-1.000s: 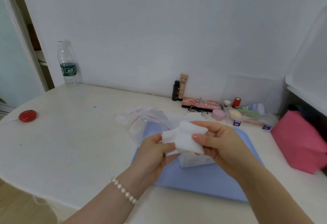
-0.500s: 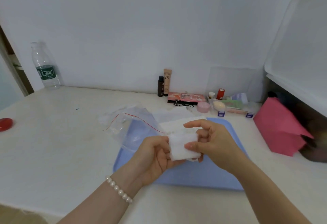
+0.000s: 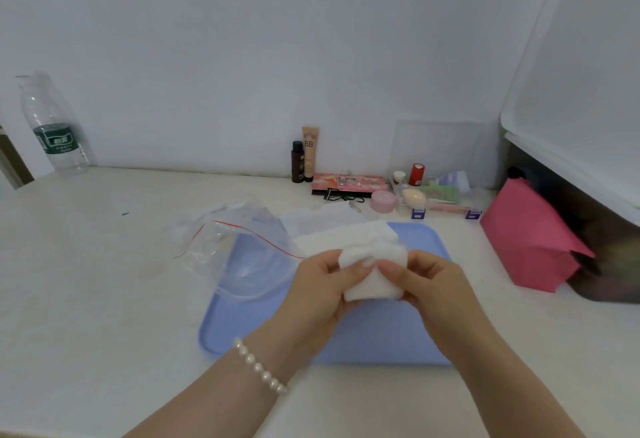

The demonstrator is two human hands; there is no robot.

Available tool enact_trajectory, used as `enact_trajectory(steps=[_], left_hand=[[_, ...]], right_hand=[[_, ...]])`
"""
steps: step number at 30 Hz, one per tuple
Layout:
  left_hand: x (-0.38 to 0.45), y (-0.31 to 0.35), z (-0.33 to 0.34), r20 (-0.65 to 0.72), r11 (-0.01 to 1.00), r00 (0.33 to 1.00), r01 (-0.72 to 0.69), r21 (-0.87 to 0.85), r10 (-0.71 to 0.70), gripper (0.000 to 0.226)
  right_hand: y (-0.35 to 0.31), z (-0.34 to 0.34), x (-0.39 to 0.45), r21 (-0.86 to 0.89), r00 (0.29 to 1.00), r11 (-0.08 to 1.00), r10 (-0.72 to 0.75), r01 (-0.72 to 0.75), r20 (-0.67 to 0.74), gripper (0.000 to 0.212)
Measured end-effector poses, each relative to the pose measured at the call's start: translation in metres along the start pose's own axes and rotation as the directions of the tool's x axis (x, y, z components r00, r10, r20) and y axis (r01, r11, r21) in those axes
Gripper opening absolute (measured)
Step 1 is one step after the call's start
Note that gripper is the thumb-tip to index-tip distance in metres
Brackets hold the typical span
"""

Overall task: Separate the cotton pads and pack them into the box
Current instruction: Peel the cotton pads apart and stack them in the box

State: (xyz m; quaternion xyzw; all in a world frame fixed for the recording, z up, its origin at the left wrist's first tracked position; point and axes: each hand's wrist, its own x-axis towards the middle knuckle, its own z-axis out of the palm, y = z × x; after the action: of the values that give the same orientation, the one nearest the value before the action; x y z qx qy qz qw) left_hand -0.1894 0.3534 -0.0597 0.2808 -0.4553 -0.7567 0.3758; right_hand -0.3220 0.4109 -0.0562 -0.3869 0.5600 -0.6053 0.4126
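Observation:
A small stack of white cotton pads (image 3: 372, 273) is held above the blue tray (image 3: 384, 337). My left hand (image 3: 320, 294) grips the stack's left side with the thumb on top. My right hand (image 3: 427, 280) pinches its right side, thumb tip pressed to the front. Behind the hands, more white cotton pads (image 3: 349, 235) lie spread at the tray's far edge. A clear zip bag (image 3: 242, 250) with a red strip lies partly on the tray's left. A clear box (image 3: 438, 155) with its lid raised stands at the back, holding cosmetics.
A plastic water bottle (image 3: 53, 126) stands far left by the wall. Two cosmetic tubes (image 3: 304, 157), a pink palette (image 3: 348, 183) and a pink jar (image 3: 382, 200) sit behind the tray. A pink pouch (image 3: 530, 240) lies right, under a white bin (image 3: 581, 91).
The view has shifted right and down. Both hands lowered the pad stack slightly and closed in on it; my right fingers have curled down onto the stack.

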Motion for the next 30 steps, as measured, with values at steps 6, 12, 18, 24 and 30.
enact_trajectory(steps=[6,12,18,24,30], left_hand=[[0.059,0.009,0.012,0.099,0.567,0.909,-0.335,0.752,0.405,0.006],[0.100,0.000,0.023,0.541,-0.150,0.839,-0.529,0.835,0.052,0.029],[0.108,0.002,0.025,0.627,-0.283,0.779,-0.607,0.743,-0.025,0.029],[0.103,-0.007,0.014,0.609,-0.380,0.777,-0.618,0.688,-0.162,0.041],[0.105,-0.006,0.022,0.560,-0.489,0.785,-0.610,0.623,-0.265,0.051]], right_hand=[[-0.020,-0.047,0.046,0.117,0.889,0.990,-0.012,0.073,-0.457,0.010],[-0.012,-0.059,0.065,-0.225,0.922,0.974,-0.107,0.022,-0.373,0.024],[-0.006,-0.053,0.072,-0.344,0.953,0.939,-0.097,-0.007,-0.286,0.041],[-0.015,-0.059,0.078,-0.345,0.951,0.935,-0.033,-0.079,-0.307,0.031],[-0.022,-0.049,0.086,-0.755,0.986,0.643,0.007,-0.131,-0.165,0.042]])
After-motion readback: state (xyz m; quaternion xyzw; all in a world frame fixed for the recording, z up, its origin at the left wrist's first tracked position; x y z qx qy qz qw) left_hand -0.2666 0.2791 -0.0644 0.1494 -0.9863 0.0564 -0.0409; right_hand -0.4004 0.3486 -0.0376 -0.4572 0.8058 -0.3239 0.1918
